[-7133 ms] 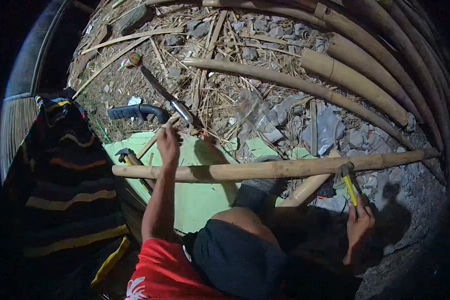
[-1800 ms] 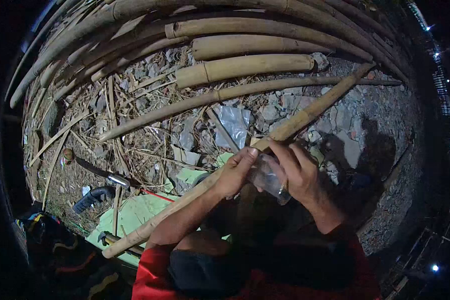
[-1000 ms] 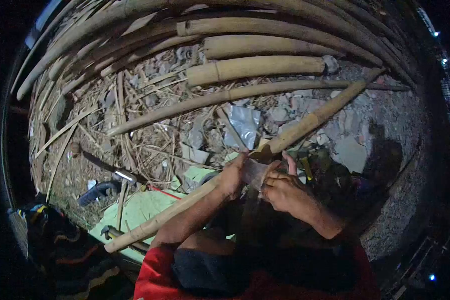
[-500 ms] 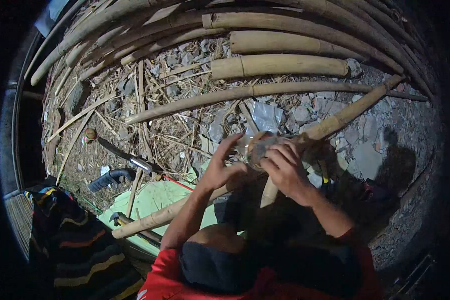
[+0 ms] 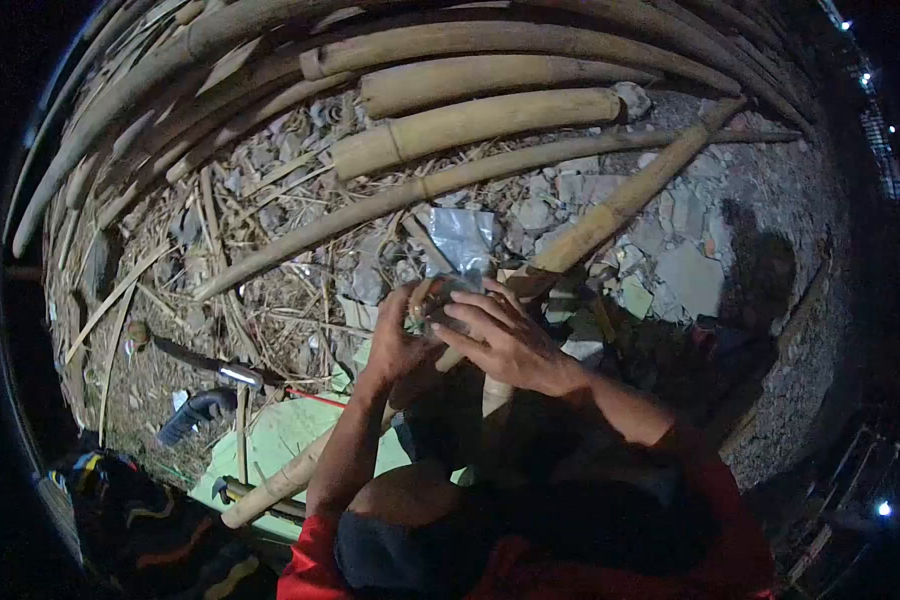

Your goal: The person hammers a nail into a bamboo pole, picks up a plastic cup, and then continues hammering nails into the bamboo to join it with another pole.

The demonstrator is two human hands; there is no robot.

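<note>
Both hands meet around a clear, shiny, roundish thing with a brown rim (image 5: 426, 300); its exact kind I cannot make out. My left hand (image 5: 400, 338) closes on its left side, thumb and fingers bent around the rim. From the right, my right hand (image 5: 510, 340) lies over it, fingers curled against the clear part and partly hiding it. Just beyond the hands, a clear plastic sheet (image 5: 460, 236) rests on the rubble. A long bamboo pole (image 5: 610, 215) slants beneath the hands, and a shorter bamboo piece (image 5: 495, 395) stands near my knees.
Several bamboo poles (image 5: 490, 125) lie across the back. At left are a long-bladed knife (image 5: 185, 358), a black curved object (image 5: 210, 412) and a striped cloth (image 5: 150, 530). A pale green sheet (image 5: 280, 435) lies under the pole, near a hammer-like tool (image 5: 232, 490). Stones (image 5: 690, 280) cover the right.
My left hand, earlier spread beside the clear thing, has closed on its rim. My right hand has stayed on it. The whole view has turned, so the surroundings appear shifted left.
</note>
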